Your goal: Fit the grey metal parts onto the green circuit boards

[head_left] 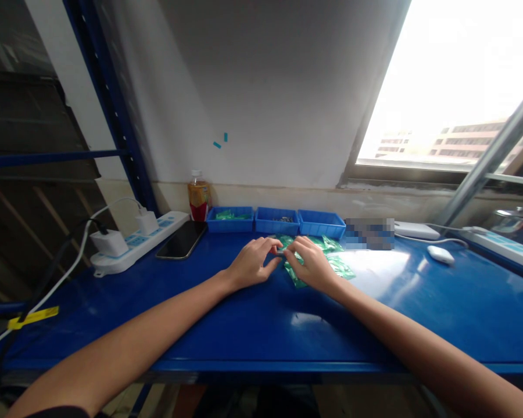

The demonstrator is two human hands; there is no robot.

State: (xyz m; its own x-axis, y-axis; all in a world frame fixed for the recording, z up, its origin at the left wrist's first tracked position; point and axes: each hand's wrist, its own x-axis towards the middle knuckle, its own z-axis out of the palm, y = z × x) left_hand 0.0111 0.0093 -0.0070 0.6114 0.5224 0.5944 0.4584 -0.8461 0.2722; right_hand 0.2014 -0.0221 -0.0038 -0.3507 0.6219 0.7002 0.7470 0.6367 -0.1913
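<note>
My left hand and my right hand meet above the blue table, fingertips pinched from both sides on a small grey piece. Too little of the piece shows to tell its kind. Under and around my right hand lie several shiny green plastic packets, partly covered by the hand. Just behind the hands stand three blue bins. Green packets are in the left bin, small metallic parts are in the middle bin, and the inside of the right bin is only partly visible.
A phone lies beside a white power strip at left, near a drink bottle. On the right are a blurred-out object, a white adapter, a small white case and another power strip.
</note>
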